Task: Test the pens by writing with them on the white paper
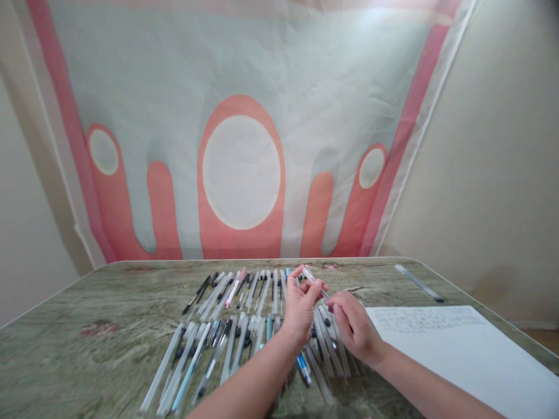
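A slim translucent pen [309, 276] is held slantwise between my two hands, above the rows of pens. My left hand [301, 305] pinches its upper part between thumb and fingers. At the lower end, the fingers of my right hand [354, 326] close round the pen's tip, which they hide. Beneath my hands lie several pens in a front row [231, 346], mostly clear barrels, with a blue pen [303, 368] near my left wrist. Behind it runs a back row of pens [257, 291], partly covered by my left hand.
A white sheet [471, 355] with handwriting across its top lies at the right. Beyond it, one clear pen [418, 283] rests near the table's right edge. The wood-patterned table [65, 361] ends at a wall hung with a pink and grey printed cloth [240, 70].
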Demonstrator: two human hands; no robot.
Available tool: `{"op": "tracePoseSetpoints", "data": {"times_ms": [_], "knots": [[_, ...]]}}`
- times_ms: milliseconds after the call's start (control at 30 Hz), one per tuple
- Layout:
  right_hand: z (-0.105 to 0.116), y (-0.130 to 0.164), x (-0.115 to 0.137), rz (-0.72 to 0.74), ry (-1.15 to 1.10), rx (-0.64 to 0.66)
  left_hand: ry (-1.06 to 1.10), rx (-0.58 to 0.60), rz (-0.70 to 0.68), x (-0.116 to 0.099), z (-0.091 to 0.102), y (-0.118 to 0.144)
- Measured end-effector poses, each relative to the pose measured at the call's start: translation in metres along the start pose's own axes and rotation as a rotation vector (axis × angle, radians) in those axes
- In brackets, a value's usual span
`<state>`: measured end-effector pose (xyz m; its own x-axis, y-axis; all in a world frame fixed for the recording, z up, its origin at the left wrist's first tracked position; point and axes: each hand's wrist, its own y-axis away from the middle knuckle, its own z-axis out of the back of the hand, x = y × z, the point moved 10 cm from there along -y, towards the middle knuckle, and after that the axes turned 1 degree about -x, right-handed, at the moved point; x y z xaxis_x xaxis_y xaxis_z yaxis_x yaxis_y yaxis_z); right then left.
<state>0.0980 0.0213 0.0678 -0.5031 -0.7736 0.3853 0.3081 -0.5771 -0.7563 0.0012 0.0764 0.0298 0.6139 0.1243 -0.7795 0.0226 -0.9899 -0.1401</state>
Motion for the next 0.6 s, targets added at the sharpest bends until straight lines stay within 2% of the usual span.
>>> {"op": "tracePoseSetpoints", "data": {"times_ms": [167, 267, 433, 500, 600], "knots": [[0.002, -0.019, -0.003, -0.08, -0.006, 0.078, 0.011, -0.175, -0.048, 0.0, 0.028, -0.012], [-0.001, -0.023, -0.017, -0.163, 0.024, 0.181, 0.005, -0.25, -0.087, -0.002, 0.039, -0.017], [-0.002, -0.018, -0.057, -0.367, 0.162, 0.378, -0.099, -0.181, -0.071, 0.005, 0.034, -0.018], [0.01, -0.02, -0.072, -0.402, 0.211, 0.398, -0.155, -0.145, -0.045, 0.012, 0.031, -0.018], [0.045, -0.022, -0.111, -0.496, 0.333, 0.348, -0.242, -0.128, -0.013, 0.018, 0.031, -0.017]]}}
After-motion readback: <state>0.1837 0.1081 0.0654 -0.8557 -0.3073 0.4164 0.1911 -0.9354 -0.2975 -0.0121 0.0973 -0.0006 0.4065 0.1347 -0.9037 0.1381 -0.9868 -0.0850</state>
